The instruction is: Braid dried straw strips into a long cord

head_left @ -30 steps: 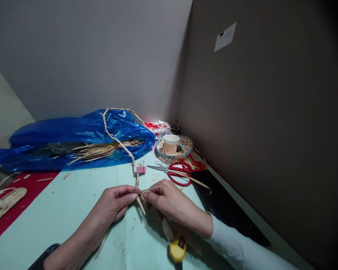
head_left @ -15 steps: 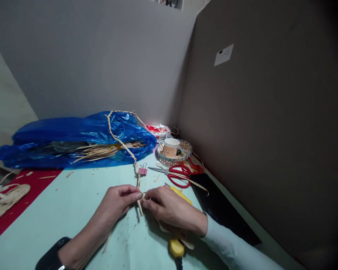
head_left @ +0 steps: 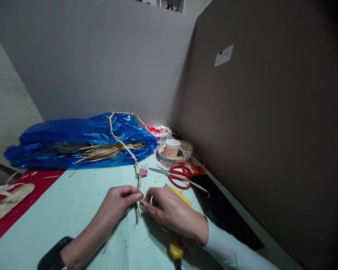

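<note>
A pale braided straw cord [head_left: 124,145] runs from between my hands up over the blue bag, twisting along its length. My left hand [head_left: 122,202] pinches the cord near its lower end between thumb and fingers. On the other side, my right hand [head_left: 173,212] has thumb and forefinger closed on a straw strand [head_left: 143,201] that comes off the cord. Loose strand ends hang below the pinch. Just above my hands, a pink binder clip [head_left: 143,172] sits against the cord; whether it grips the cord I cannot tell.
A blue plastic bag [head_left: 56,129] of straw lies at the back left. Red-handled scissors [head_left: 180,182], a round basket [head_left: 189,152] with a paper cup [head_left: 172,148], and a black slab [head_left: 228,213] are to the right. A woven straw sandal [head_left: 14,200] lies left; a yellow-headed tool [head_left: 176,249] is in front.
My right hand has turned slightly and drawn its strand a little lower beside the cord. My left hand keeps its pinch. The whole view has shifted slightly.
</note>
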Available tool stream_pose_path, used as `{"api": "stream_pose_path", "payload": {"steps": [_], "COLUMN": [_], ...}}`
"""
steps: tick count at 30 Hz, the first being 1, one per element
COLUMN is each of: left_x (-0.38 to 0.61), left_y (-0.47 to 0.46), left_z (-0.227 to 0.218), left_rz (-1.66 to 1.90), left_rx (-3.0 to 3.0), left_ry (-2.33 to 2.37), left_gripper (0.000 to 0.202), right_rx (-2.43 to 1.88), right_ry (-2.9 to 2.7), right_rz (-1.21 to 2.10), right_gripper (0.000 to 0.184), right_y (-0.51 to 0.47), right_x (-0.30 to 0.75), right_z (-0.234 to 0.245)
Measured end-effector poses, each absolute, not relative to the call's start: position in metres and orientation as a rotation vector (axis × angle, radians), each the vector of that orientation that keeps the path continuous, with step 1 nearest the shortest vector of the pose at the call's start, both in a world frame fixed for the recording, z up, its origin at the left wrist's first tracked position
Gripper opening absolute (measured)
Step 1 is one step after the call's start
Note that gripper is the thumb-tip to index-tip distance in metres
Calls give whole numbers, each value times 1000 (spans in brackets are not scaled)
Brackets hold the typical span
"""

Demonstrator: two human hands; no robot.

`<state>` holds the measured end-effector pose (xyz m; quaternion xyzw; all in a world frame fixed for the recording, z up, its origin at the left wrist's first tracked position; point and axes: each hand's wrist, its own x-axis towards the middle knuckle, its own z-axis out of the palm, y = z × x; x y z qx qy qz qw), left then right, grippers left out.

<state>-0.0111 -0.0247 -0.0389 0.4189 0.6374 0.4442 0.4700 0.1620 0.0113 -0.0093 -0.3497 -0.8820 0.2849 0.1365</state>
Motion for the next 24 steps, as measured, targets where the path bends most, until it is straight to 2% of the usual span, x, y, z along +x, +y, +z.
{"api": "stream_pose_path", "payload": {"steps": [2,7,9,20,22,24], "left_x": [-12,-16,-17,-22,-22,-22], "left_y": [-25,-25,-26,-28,-28,-28], "left_z": [-41,-44,-43,-45,-45,-44], "left_rz": [1094,1090,1088,1109,1109,1110], "left_rx": [1040,1008,978,939,940,933], "left_ry": [1556,1537,1524,1367,1356,1357], "left_gripper": [27,30,32,27,28,30], "right_rx": [-974,-799,-677,-580,-623,-709], "right_ry": [-2559,-2404,-2400,-2545,-2496,-2401], "right_rz": [993,1841,1994,2288,2144,1801], "right_gripper": [20,30,32,17,19,24], "right_y": [16,25,27,20,24,30], "right_x": [166,180,186,187,186,184], "right_z": [-4,5,8,19,15,11]}}
